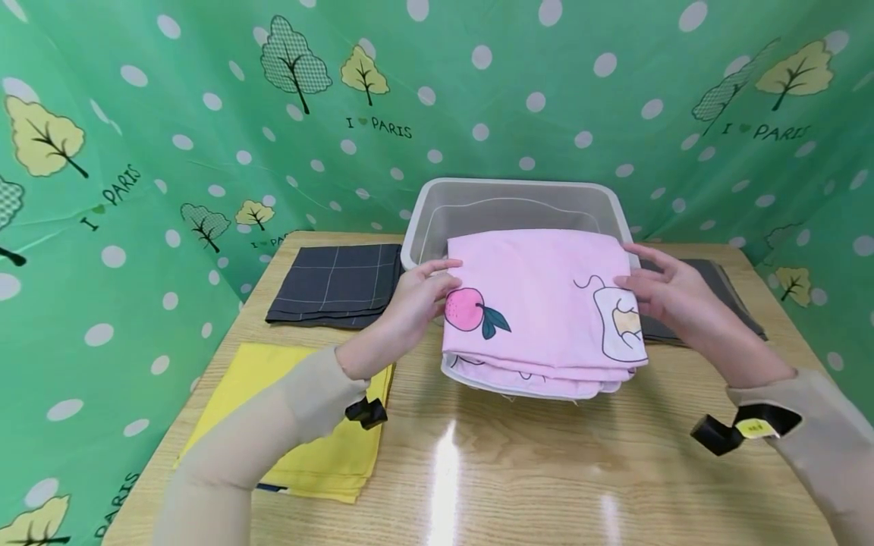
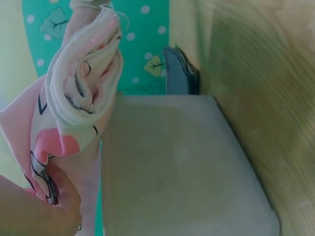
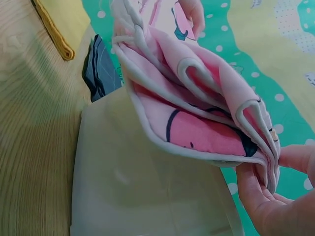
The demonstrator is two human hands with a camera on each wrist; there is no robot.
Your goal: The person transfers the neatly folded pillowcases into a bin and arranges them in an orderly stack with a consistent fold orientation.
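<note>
A folded pink cloth [image 1: 539, 303] with a peach print and a cartoon figure is held up between both hands, in front of and partly over a pale grey plastic bin [image 1: 519, 189]. My left hand [image 1: 416, 299] grips its left edge; in the left wrist view the thumb and fingers pinch the fabric, whose layers show rolled at the end. On the other side my right hand [image 1: 672, 299] holds the right edge. The right wrist view shows the stacked, white-hemmed layers [image 3: 197, 108] pinched at one corner by thumb and fingers. The cloth hides much of the bin's front.
Left of the bin lies a folded dark checked cloth [image 1: 334, 280], with a folded yellow cloth [image 1: 287, 425] nearer the front, partly under my left forearm. Another dark folded cloth [image 1: 710, 296] sits right of the bin. A green printed curtain [image 1: 478, 91] hangs behind the wooden table [image 1: 532, 470].
</note>
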